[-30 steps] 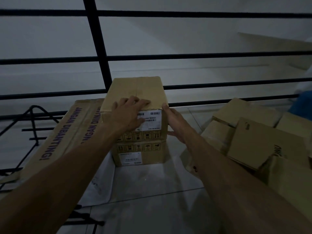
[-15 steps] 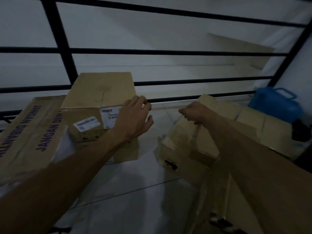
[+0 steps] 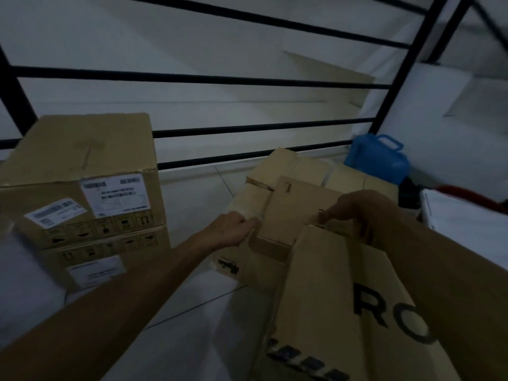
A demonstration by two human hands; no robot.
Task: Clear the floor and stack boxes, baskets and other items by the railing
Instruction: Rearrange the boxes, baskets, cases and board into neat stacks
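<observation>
Cardboard filled my grasp: my left hand (image 3: 229, 229) and right hand (image 3: 354, 213) each pinched an edge of the flattened carton (image 3: 291, 213), right of the stacked boxes (image 3: 82, 182) by the railing (image 3: 247, 130). Lifting it (floppy, I judged) needed even pulls.

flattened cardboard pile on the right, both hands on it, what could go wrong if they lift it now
1. The loose flattened brown cardboard pile is held only at its near edge by the left hand and right hand; the overlapping sheets may slide apart.
2. The large cardboard sheet printed "RO" leans over it and might topple.
3. Swinging left could bump the two stacked brown cardboard boxes beside the black metal railing.
</observation>
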